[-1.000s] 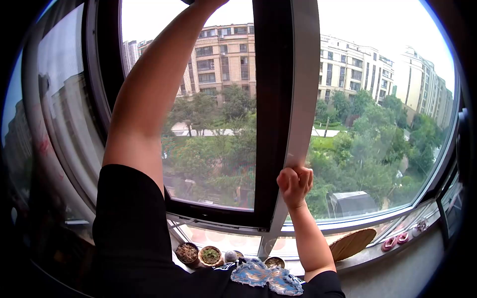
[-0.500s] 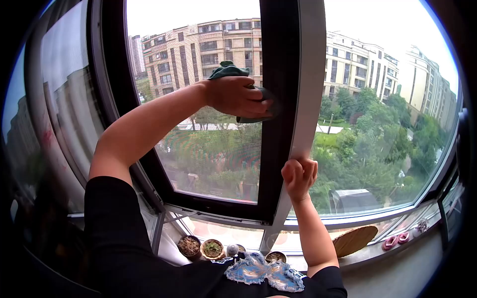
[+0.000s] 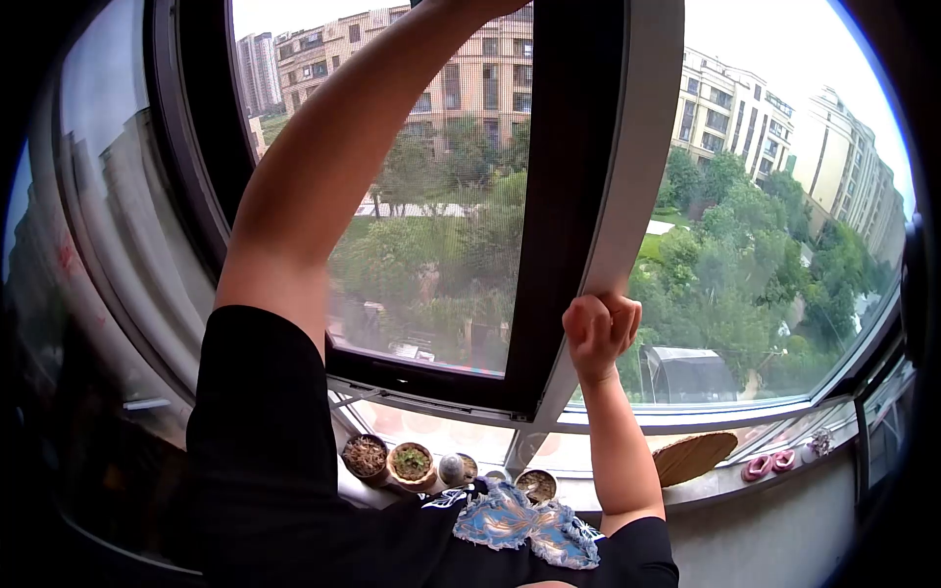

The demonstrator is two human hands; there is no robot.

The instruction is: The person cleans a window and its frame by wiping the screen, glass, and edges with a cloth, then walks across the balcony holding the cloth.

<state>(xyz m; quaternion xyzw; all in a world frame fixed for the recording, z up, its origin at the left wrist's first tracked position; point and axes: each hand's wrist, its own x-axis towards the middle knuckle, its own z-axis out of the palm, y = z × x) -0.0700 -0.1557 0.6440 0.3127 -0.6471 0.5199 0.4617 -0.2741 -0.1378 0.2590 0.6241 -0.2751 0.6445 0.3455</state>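
My left arm reaches up across the window pane (image 3: 441, 265), and my left hand (image 3: 480, 5) is mostly cut off by the top edge of the view. A sliver of dark green cloth (image 3: 416, 3) shows beside that hand; its fingers are out of sight. Lower and to the right, my right hand (image 3: 601, 331) is closed on the pale window post (image 3: 637, 167), its fingers curled. The dark window frame (image 3: 564, 176) stands just left of this post.
Several potted plants (image 3: 412, 463) line the sill below the window. A round woven mat (image 3: 694, 458) leans further right, near pink slippers (image 3: 768, 465). A second large pane (image 3: 745, 274) looks onto trees and buildings. Curtains (image 3: 147, 206) hang at the left.
My left hand has moved upward with the cloth, from the middle of the frame's edge to the top of the view. My right hand stays on the post. The view has shifted slightly.
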